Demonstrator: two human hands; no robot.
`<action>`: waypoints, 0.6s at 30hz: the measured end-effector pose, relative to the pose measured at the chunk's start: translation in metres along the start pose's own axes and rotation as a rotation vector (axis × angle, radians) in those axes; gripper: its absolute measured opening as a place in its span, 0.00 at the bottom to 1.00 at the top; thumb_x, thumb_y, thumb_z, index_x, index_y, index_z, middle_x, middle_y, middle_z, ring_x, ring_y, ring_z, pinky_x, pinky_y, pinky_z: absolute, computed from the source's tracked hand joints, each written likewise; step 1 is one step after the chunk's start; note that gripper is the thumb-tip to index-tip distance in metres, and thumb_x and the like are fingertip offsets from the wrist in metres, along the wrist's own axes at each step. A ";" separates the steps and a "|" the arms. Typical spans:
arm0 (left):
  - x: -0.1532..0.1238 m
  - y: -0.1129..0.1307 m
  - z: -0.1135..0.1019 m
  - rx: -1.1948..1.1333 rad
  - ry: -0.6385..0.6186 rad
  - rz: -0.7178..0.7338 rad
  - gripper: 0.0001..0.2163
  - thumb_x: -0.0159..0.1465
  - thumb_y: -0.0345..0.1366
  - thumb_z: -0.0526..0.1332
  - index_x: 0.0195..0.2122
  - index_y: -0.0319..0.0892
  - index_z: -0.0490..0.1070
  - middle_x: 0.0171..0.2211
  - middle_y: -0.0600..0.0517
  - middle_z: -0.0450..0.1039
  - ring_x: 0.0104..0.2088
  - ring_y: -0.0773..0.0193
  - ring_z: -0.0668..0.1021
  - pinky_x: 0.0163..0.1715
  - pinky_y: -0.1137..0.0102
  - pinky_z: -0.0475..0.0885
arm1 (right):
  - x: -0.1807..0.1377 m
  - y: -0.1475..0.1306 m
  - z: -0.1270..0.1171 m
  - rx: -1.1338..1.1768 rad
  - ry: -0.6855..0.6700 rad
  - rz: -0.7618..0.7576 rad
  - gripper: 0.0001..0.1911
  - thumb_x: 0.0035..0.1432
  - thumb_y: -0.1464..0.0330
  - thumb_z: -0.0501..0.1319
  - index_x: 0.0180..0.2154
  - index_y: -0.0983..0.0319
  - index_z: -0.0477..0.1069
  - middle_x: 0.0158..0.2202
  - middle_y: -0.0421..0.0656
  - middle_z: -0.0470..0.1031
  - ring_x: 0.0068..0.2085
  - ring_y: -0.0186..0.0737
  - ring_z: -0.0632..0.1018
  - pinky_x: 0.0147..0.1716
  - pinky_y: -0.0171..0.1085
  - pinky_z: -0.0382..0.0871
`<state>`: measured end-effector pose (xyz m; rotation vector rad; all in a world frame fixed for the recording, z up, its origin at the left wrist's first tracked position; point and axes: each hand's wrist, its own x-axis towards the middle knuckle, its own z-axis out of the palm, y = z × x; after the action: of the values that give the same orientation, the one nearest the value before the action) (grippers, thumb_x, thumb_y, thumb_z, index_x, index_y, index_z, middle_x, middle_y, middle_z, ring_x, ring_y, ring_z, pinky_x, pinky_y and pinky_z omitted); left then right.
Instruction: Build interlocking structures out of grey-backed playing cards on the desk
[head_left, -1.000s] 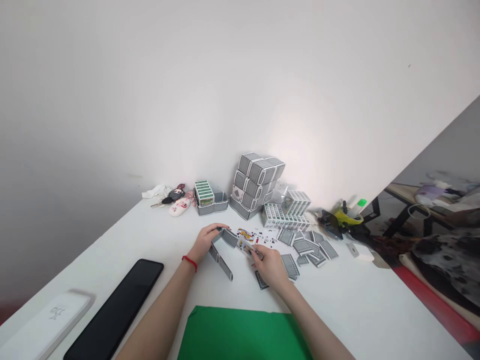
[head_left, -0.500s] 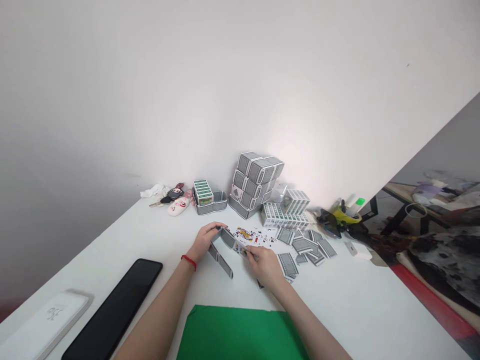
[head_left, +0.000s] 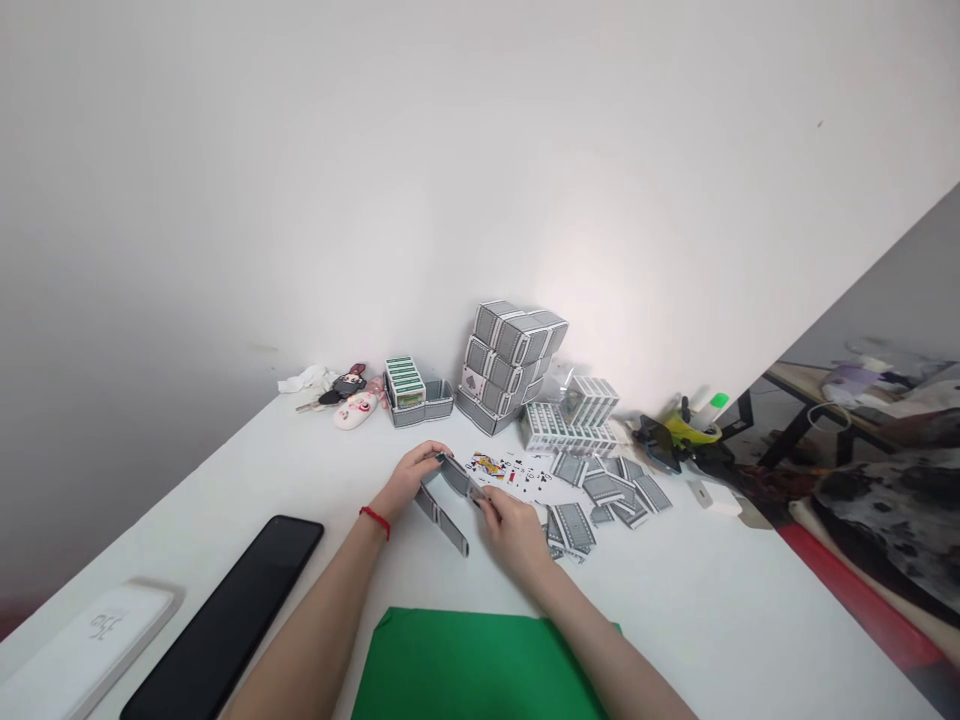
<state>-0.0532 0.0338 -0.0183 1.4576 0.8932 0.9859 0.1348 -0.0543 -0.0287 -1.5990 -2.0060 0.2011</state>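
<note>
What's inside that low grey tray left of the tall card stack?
In the tray, a row of green-and-white boxes stands in the left half. The tray's front hides their lower ends and at least part of the right half's bottom.

Folded-card strip [head_left: 450, 530]: playing cards joined end to end, grey patterned backs with pale borders; pale bands mark the joints along it. Bent into an open frame, walls on edge. Two long sides meet at the far-left corner, where it is held; gap faces right. Near side runs toward the viewer, its end free. Located over the white table [head_left: 345, 590]; base contact cannot be determined. Single card [head_left: 475, 491]: held at the far side's right end, mostly covered; touching or just beside, unclear.
</note>
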 end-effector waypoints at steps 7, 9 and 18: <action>-0.002 0.003 0.001 -0.060 -0.146 0.000 0.16 0.56 0.39 0.56 0.44 0.39 0.71 0.44 0.45 0.75 0.47 0.54 0.73 0.49 0.61 0.63 | 0.009 -0.006 -0.001 -0.044 -0.087 0.051 0.12 0.61 0.70 0.49 0.37 0.62 0.70 0.32 0.44 0.77 0.32 0.38 0.76 0.31 0.31 0.62; -0.002 0.002 0.004 -0.041 -0.156 -0.002 0.17 0.56 0.39 0.56 0.45 0.39 0.71 0.43 0.45 0.75 0.46 0.54 0.73 0.49 0.62 0.63 | 0.010 -0.009 0.001 -0.003 -0.086 0.059 0.12 0.61 0.70 0.48 0.38 0.62 0.70 0.32 0.45 0.77 0.32 0.38 0.76 0.32 0.31 0.62; 0.001 -0.004 0.006 0.076 -0.015 0.037 0.11 0.54 0.39 0.54 0.30 0.39 0.72 0.32 0.48 0.75 0.38 0.56 0.73 0.41 0.66 0.66 | 0.008 -0.008 0.001 0.284 -0.024 0.082 0.12 0.57 0.68 0.53 0.38 0.60 0.74 0.33 0.43 0.78 0.34 0.40 0.76 0.36 0.34 0.65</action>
<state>-0.0477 0.0329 -0.0222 1.5490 0.9042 0.9757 0.1259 -0.0487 -0.0232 -1.5024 -1.8346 0.5146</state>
